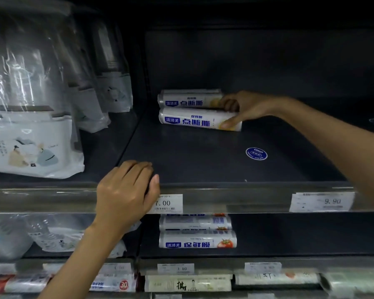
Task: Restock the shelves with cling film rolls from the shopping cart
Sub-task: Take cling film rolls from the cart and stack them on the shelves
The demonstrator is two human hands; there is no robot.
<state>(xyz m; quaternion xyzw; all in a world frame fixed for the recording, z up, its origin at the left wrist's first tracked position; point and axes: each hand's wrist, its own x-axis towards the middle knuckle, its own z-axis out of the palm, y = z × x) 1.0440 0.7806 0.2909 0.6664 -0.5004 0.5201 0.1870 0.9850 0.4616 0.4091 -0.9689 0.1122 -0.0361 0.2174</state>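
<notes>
Pinching its right end, the right hand grip (246, 106) holds the front cling film roll (194, 121).

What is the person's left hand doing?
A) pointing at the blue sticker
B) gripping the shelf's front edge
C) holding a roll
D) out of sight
B: the left hand curls over the shelf's front edge; the right hand holds the front cling film roll.

Upper shelf (225, 165): three white rolls with blue lettering lie on their sides, touching, axes running 9 to 3 o'clock. The front roll (200, 121) has the others at its 12 o'clock. Lower shelf (289, 234): two tomato-printed rolls (198, 241) lie at 6 o'clock.
</notes>
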